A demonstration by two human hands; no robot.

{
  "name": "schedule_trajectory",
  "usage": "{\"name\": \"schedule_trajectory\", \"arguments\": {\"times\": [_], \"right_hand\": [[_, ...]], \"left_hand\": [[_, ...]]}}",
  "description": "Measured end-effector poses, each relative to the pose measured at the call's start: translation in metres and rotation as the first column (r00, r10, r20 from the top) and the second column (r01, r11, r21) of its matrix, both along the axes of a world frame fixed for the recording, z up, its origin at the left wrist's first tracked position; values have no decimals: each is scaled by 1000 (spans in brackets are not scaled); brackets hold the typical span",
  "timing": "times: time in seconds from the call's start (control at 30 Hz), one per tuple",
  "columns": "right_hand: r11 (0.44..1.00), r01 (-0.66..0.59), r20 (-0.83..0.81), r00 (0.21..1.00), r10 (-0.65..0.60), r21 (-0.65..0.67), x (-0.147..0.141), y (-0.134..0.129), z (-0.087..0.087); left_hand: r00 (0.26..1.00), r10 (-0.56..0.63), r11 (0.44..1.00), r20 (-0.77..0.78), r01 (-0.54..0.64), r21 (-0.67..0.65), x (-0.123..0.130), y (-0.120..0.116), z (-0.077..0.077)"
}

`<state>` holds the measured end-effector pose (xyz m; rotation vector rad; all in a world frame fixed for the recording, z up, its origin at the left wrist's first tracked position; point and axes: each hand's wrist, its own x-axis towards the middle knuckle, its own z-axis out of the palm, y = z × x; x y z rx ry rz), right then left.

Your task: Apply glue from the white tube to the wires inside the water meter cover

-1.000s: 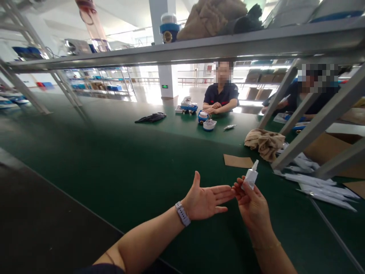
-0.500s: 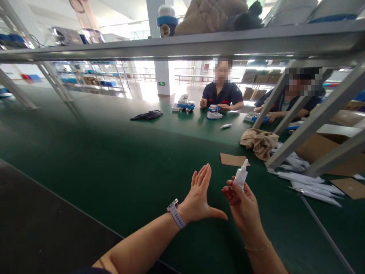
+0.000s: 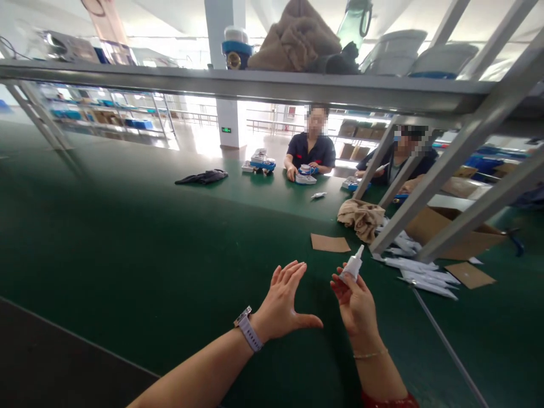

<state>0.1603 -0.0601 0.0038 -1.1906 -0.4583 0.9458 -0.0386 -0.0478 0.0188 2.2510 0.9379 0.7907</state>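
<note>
A small white tube with a narrow pointed nozzle [image 3: 353, 264] is held in my right hand [image 3: 355, 300], its tip pointing up and to the right. My left hand [image 3: 281, 303] is stretched out with thumb and fingers apart, holding nothing, above the green tabletop [image 3: 170, 255]. A gap separates it from the tube. Just beyond the tube lies a flat piece of brown cardboard [image 3: 330, 243]. Several more white tubes [image 3: 429, 275] are piled to the right, by the metal frame legs.
A beige cloth [image 3: 362, 219] and an open cardboard box [image 3: 457, 229] sit at the right. Overhead runs a metal shelf [image 3: 178, 79]. Across the table, one person [image 3: 312, 150] touches a blue and white meter [image 3: 306, 174]; another person [image 3: 397, 158] is beside them. A dark cloth [image 3: 203, 177] lies further left.
The view has shifted, so the scene sits further left and the shelf lower. The tube tilts more to the right in my right hand. The person opposite has lowered a hand to the table.
</note>
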Motion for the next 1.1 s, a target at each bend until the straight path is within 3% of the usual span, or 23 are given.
{"name": "schedule_trajectory", "arguments": {"times": [0.17,0.3,0.47,0.63,0.83,0.9,1.0,1.07,1.1], "right_hand": [[972,25,349,935,59,-233,29,13,-11],[898,64,574,788,222,-435,50,44,-17],[823,101,691,606,395,-560,71,82,-17],[819,172,755,524,394,-547,83,92,-15],[925,227,846,511,153,-305,60,68,-5],[959,127,831,536,149,-253,38,49,3],[965,-149,779,569,264,-217,-3,15,20],[876,-414,690,560,458,-246,-27,-6,31],[787,-556,621,524,583,-268,-37,-15,34]], "left_hand": [[1000,-4,1000,-14,3,-26,-1,0,4],[1000,-6,999,-26,5,-37,-1,0,6],[1000,2,999,-27,-3,-40,-3,2,5],[1000,15,998,-15,-16,-67,-5,5,7],[998,8,997,58,-4,-76,-7,5,10],[994,-1,998,106,8,-60,-8,6,11],[980,-31,1000,197,31,3,-11,8,11],[967,-73,997,242,63,49,-12,9,11],[961,-102,994,257,87,68,-13,9,10]]}}
